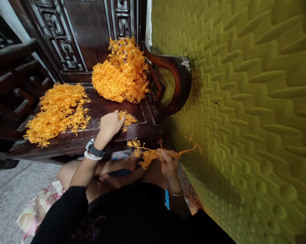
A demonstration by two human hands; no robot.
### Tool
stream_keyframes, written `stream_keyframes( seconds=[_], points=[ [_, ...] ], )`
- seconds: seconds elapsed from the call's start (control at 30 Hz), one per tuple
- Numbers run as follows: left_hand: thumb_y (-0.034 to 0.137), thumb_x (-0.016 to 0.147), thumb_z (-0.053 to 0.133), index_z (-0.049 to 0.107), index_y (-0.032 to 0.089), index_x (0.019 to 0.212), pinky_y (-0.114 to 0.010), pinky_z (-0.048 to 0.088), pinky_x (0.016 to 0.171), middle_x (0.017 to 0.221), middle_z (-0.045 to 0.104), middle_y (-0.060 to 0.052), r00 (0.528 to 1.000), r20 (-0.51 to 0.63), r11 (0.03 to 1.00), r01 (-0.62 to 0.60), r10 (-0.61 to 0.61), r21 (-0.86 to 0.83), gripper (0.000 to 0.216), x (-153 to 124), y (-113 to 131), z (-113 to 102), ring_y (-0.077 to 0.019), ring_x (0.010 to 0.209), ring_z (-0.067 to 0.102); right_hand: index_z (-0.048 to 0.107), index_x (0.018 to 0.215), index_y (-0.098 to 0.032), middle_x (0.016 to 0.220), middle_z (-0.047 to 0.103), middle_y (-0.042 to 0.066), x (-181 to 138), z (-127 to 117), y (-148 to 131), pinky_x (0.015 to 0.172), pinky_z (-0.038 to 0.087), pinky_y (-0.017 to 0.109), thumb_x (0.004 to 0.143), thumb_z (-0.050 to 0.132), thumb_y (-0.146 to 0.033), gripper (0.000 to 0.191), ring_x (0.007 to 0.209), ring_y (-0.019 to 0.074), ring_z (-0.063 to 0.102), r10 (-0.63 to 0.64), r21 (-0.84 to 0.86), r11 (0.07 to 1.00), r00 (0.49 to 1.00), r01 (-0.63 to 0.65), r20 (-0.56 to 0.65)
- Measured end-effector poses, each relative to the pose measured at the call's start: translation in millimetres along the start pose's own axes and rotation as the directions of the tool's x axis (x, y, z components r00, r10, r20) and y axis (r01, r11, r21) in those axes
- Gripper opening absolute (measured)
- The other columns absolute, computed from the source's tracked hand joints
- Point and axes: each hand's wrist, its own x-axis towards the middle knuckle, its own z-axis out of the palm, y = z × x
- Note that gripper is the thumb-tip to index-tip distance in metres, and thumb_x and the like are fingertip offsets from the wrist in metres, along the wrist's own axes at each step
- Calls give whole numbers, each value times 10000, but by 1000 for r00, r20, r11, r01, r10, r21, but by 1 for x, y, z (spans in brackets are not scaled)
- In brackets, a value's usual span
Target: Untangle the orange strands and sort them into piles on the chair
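- Left hand (109, 124) closed on small orange plastic sprigs (128, 119) on dark wooden tabletop (97, 108).
- Right hand (168, 164) pinching thin orange plastic stem (153, 154); better kept steady, grip gentle.

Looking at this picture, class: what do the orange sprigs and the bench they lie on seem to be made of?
Orange sprigs: likely moulded plastic; uniform bright colour, thin stiff branching stems, as on the one in the right hand.
Bench: dark wood, glossy varnish; carved fretwork back and a sheen on the curved armrest, though the grain is hard to see.
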Motion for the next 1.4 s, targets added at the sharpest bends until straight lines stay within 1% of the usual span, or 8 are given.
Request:
stream_keyframes(
  seconds=[0.2,0.33,0.63,0.73,0.83,1.07,1.17,1.4],
  points=[
    [506,823,590,660,182,908,-310,417,605,867,719,-139,997,66,999,-46,46,0,343,9,-6,4,-309,814,676,213,465,-193,449,190,-64,-2,0,-4,482,171,286,845,567,-423,568,446,81,188,0,70,998,995,7,-104],
    [496,754,687,681,219,1021,-298,420,618,952,709,-102,999,-35,996,-15,12,-91,385,5,-14,6,-293,864,664,238,462,-190,452,195,-66,2,4,-6,485,186,284,837,585,-403,554,447,80,197,11,106,994,992,2,-126],
    [361,894,529,742,217,943,-315,436,680,1003,714,-82,989,-143,949,-82,39,-305,262,-7,-23,5,-255,846,658,243,469,-189,461,224,-60,6,10,-3,501,178,289,857,561,-380,537,463,86,213,29,141,990,997,-18,-75],
    [438,867,564,720,207,1018,-319,468,794,1061,715,-80,985,-141,717,-168,98,-677,317,-29,-19,3,-240,930,653,296,454,-189,451,262,-54,8,11,-6,496,187,286,870,550,-384,524,451,89,247,-13,143,990,1000,14,-6],
    [536,880,503,597,200,1273,-367,408,995,1260,642,-105,955,-41,267,-124,295,-956,526,-67,-8,8,-258,1185,558,384,448,-195,437,369,-34,10,14,-12,511,258,293,879,526,-434,513,444,107,335,-86,142,987,992,72,95],
    [695,683,648,364,180,1450,-400,352,1064,1370,547,-162,947,135,-583,288,291,-760,966,-120,33,52,-303,1271,487,466,484,-212,457,463,-16,13,43,-17,606,373,320,853,531,-555,508,485,136,406,25,332,942,998,-46,65],
    [715,631,676,409,153,1416,-410,370,1052,1302,597,-166,931,213,-658,360,296,-662,1002,-122,43,62,-311,1254,505,472,499,-216,487,455,-19,11,50,-13,663,395,332,845,538,-575,503,523,143,413,96,386,917,995,-95,17],
    [423,749,732,698,149,1053,-285,474,878,995,735,-90,956,263,-440,293,129,-849,411,-127,42,51,-199,942,665,573,560,-217,611,544,11,-14,48,-2,768,432,326,848,571,-514,414,668,169,521,285,360,883,953,-303,104]
  ],
)
